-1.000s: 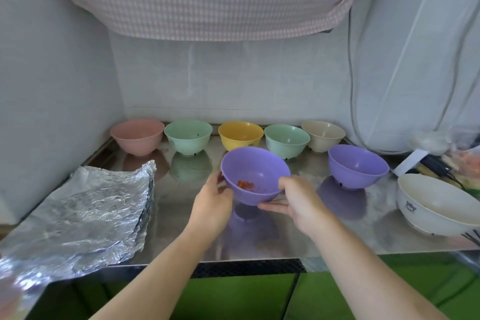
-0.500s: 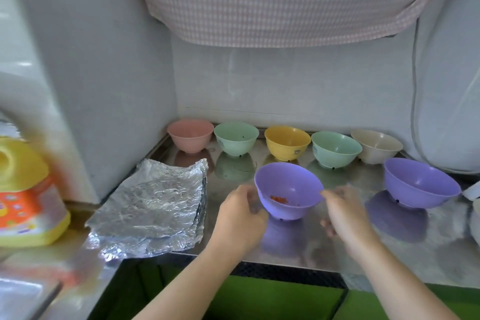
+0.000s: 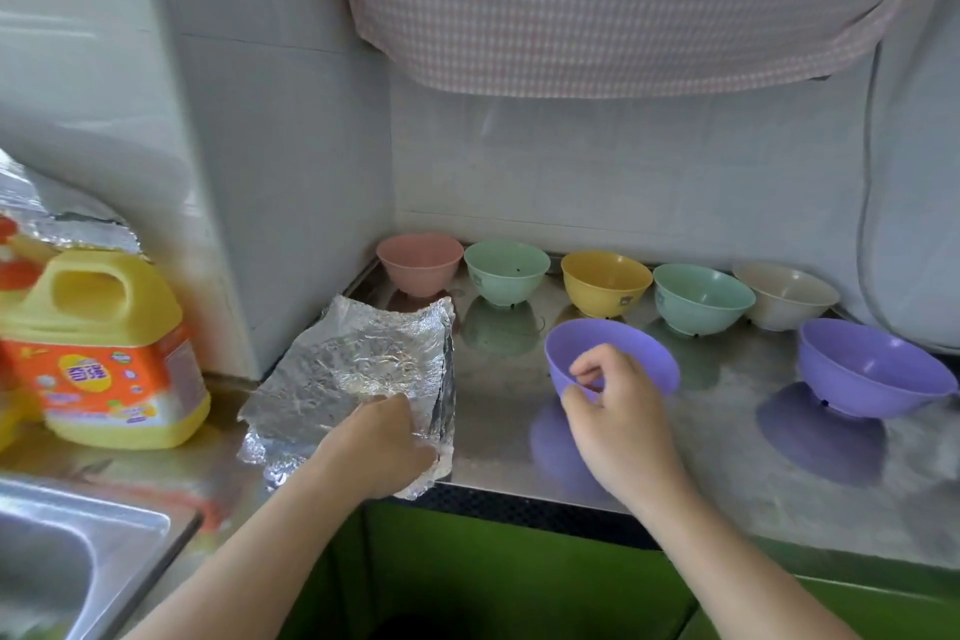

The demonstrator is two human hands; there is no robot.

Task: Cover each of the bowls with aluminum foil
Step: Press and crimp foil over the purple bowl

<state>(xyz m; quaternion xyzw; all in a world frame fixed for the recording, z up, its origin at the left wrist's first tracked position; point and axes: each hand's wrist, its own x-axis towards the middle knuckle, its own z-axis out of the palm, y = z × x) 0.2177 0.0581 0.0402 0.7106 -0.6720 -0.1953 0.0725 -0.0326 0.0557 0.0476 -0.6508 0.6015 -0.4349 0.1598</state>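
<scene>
A stack of crumpled aluminum foil sheets (image 3: 358,369) lies at the left end of the steel counter (image 3: 727,437). My left hand (image 3: 384,437) rests on its near right corner, fingers curled onto the foil's edge. A purple bowl (image 3: 644,353) stands in the middle of the counter. My right hand (image 3: 618,411) hovers at its near rim, fingers loosely curled, holding nothing I can see, and hides what lies in the bowl. Along the back wall stand a pink bowl (image 3: 420,260), green bowl (image 3: 506,270), yellow bowl (image 3: 605,281), second green bowl (image 3: 701,294) and beige bowl (image 3: 784,294). Another purple bowl (image 3: 878,374) sits at the right.
A yellow detergent jug (image 3: 104,353) stands left of the foil, beside a wall corner. A steel sink (image 3: 67,561) is at the lower left. A checked cloth (image 3: 623,0) hangs overhead. A cable (image 3: 865,224) runs down the right wall.
Both hands let go of the middle purple bowl, which now stands on the counter. My left hand moved left onto the foil stack. The view swung left, showing the jug and sink.
</scene>
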